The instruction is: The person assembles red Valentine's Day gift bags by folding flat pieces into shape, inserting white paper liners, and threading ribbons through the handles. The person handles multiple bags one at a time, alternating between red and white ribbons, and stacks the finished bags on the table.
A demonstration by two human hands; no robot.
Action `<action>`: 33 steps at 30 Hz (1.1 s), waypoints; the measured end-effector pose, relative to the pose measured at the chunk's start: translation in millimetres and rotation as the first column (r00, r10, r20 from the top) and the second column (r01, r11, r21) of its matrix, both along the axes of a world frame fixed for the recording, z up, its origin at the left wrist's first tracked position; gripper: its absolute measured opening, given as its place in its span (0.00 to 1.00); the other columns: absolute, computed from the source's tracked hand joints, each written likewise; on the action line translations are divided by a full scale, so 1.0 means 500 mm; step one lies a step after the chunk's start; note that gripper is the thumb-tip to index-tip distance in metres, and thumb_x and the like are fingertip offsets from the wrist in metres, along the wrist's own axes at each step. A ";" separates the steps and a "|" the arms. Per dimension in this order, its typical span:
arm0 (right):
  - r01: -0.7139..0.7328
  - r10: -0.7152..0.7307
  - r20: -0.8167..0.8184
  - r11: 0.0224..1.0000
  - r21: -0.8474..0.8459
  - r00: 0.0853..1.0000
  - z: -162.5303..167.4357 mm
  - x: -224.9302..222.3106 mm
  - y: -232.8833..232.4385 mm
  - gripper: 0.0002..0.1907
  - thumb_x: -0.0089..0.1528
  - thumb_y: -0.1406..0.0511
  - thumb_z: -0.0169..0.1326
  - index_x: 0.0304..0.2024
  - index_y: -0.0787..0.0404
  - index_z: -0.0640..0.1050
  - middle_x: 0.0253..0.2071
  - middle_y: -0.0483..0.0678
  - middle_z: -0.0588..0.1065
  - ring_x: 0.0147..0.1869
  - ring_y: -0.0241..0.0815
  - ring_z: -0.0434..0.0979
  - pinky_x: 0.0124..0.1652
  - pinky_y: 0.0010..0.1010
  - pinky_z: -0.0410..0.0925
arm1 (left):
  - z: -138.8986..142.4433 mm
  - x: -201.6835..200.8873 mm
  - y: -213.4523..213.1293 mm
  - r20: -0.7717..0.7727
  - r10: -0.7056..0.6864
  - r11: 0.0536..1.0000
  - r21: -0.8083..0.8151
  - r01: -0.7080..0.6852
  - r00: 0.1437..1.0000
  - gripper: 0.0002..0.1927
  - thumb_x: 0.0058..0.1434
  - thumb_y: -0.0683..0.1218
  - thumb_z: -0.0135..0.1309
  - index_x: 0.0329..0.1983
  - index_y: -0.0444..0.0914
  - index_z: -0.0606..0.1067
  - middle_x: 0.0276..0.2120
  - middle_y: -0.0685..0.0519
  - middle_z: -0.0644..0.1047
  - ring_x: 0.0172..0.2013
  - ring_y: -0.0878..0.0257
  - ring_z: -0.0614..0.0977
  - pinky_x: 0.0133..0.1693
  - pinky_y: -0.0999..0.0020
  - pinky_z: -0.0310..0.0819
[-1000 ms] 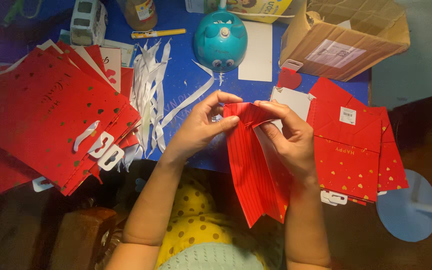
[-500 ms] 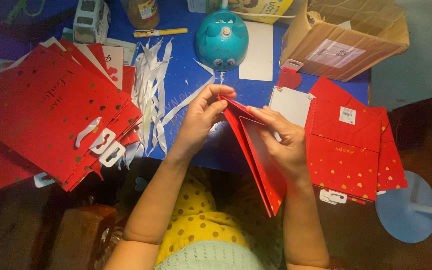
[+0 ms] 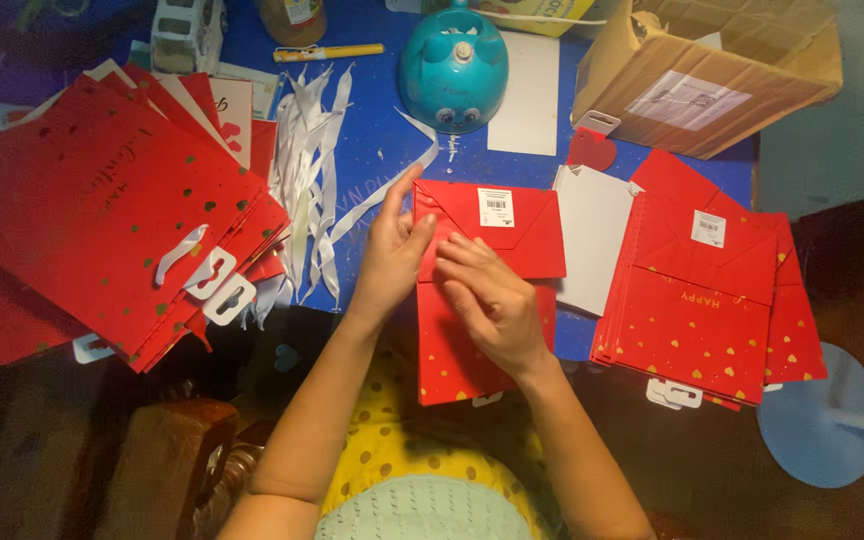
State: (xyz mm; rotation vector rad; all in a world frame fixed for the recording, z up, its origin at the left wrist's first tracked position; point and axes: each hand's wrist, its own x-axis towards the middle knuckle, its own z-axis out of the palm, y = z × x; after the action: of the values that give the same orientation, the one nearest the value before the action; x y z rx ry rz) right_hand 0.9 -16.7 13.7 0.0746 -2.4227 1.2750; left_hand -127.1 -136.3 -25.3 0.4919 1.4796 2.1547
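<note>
A flattened red paper gift bag [image 3: 487, 290] lies on the near edge of the blue table [image 3: 377, 150], its bottom flap folded up and showing a small white sticker. Its lower part, dotted with gold hearts, hangs past the table edge toward the person's lap. Both hands rest on it.

The left hand [image 3: 397, 250] sits at the bag's left edge, fingers slightly curled and the thumb up along the corner of the flap — pressing on the paper rather than gripping it. The right hand [image 3: 487, 300] lies flat across the middle of the bag, fingers spread a little and pointing toward the left hand; the two hands are just beside each other, fingertips nearly touching.

To the left, a fanned pile of red bags [image 3: 102, 230] covers that side of the table (white paper tags poke out at its near edge). Between that pile and the left hand lies a loose bunch of white ribbon strips [image 3: 312, 170]. To the right of the held bag a white card [image 3: 592, 240] lies flat, and beyond it a second, neater stack of folded red bags [image 3: 702, 280] with the same gold hearts.

At the far side stand a teal round toy-like container [image 3: 452, 65], a yellow pen [image 3: 327, 52] and an open cardboard box [image 3: 712, 70] — all well apart from the hands.
</note>
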 end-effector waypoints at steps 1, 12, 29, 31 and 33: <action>0.049 -0.049 -0.013 0.996 0.072 0.999 -0.015 -0.007 0.001 0.15 0.69 0.68 0.57 0.58 0.61 0.80 0.66 0.51 0.76 0.77 0.51 0.71 0.77 0.45 0.61 | -0.008 -0.001 -0.006 -0.213 0.088 0.987 -0.113 -0.114 0.973 0.34 0.70 0.39 0.49 0.79 0.35 0.54 0.56 0.35 0.75 0.53 0.55 0.75 0.54 0.62 0.70; 0.127 -0.150 0.023 0.899 0.420 0.988 -0.149 -0.062 -0.010 0.21 0.62 0.68 0.58 0.58 0.65 0.76 0.64 0.61 0.70 0.68 0.61 0.68 0.67 0.52 0.59 | -0.026 0.025 -0.023 -0.758 -0.110 0.731 -0.501 -0.464 0.643 0.23 0.65 0.39 0.51 0.63 0.28 0.71 0.71 0.28 0.59 0.73 0.35 0.57 0.70 0.50 0.53; 0.227 -0.479 0.165 0.657 0.719 0.862 -0.167 -0.063 0.076 0.31 0.70 0.55 0.44 0.72 0.62 0.63 0.75 0.61 0.58 0.79 0.57 0.53 0.71 0.57 0.45 | -0.032 0.049 0.051 -0.760 -0.491 0.598 -0.649 -0.469 0.425 0.37 0.73 0.62 0.38 0.72 0.30 0.62 0.73 0.40 0.60 0.75 0.48 0.55 0.71 0.43 0.42; 0.237 -0.487 0.173 0.667 0.706 0.856 -0.162 -0.073 0.092 0.29 0.71 0.56 0.43 0.72 0.62 0.64 0.75 0.61 0.58 0.79 0.56 0.53 0.71 0.57 0.45 | -0.037 0.061 0.037 -0.744 -0.526 0.566 -0.668 -0.483 0.413 0.38 0.72 0.63 0.40 0.73 0.30 0.61 0.74 0.40 0.59 0.75 0.50 0.55 0.71 0.43 0.41; 0.256 -0.500 0.180 0.681 0.687 0.847 -0.156 -0.083 0.106 0.28 0.72 0.56 0.42 0.72 0.60 0.64 0.75 0.60 0.58 0.79 0.56 0.54 0.71 0.57 0.45 | -0.040 0.076 0.019 -0.708 -0.563 0.522 -0.704 -0.481 0.426 0.41 0.68 0.64 0.43 0.72 0.29 0.60 0.73 0.40 0.58 0.74 0.50 0.54 0.71 0.43 0.41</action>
State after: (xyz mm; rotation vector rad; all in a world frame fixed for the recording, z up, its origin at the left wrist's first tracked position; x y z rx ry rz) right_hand -40.5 36.5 -64.4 -0.5063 -2.8661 0.2295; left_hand -89.0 -126.8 -45.4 1.4074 2.7843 0.5552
